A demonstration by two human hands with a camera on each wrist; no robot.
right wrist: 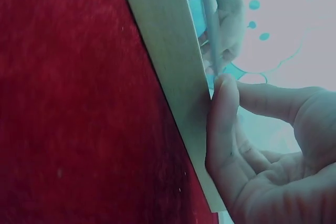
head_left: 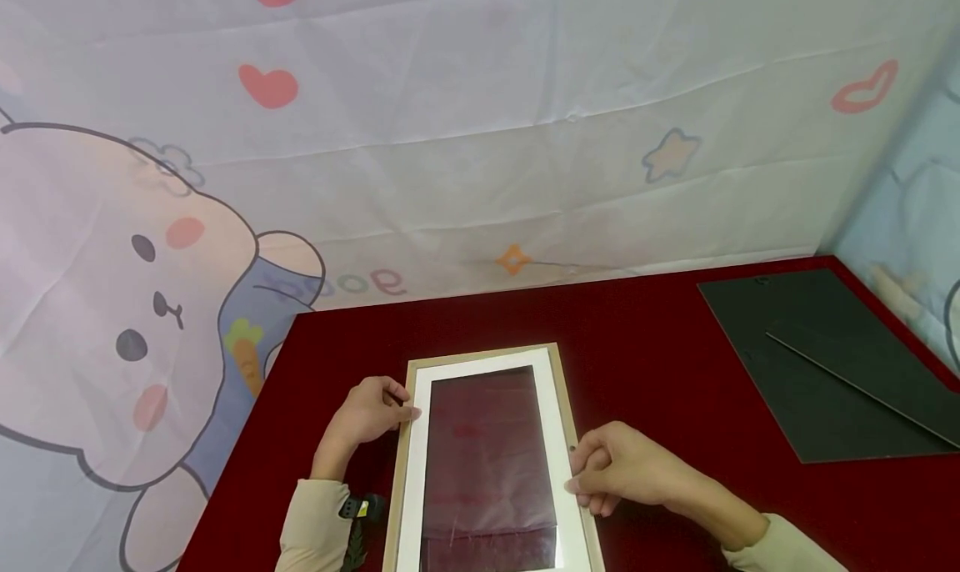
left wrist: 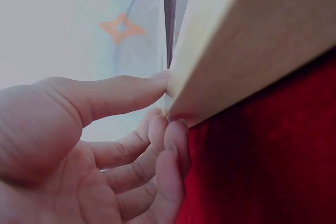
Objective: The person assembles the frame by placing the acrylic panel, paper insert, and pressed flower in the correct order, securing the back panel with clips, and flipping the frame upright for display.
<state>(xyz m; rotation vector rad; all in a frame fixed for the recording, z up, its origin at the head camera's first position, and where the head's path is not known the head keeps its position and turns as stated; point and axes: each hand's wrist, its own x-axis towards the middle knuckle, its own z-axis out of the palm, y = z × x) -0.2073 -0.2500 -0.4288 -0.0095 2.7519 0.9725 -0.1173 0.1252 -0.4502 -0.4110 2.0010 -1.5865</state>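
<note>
A light wooden picture frame (head_left: 567, 405) lies on the dark red cloth, with a white mat border (head_left: 553, 413) and a clear pane (head_left: 487, 464) inside it. My left hand (head_left: 371, 409) holds the frame's left side, thumb reaching over to the mat's edge. In the left wrist view, its curled fingers (left wrist: 176, 148) touch the wooden side below the thumb. On the right side, my right hand (head_left: 618, 464) pinches the thin edge of the mat between thumb and index finger. The right wrist view shows that thin edge (right wrist: 210, 30) standing above the wooden side (right wrist: 170, 51).
At the right, a black board (head_left: 810, 347) lies flat on the red cloth (head_left: 637, 347), with a thin dark rod (head_left: 862, 390) across it. A dark leafy thing (head_left: 356, 547) sits near my left sleeve. Behind hangs a printed white curtain (head_left: 480, 188).
</note>
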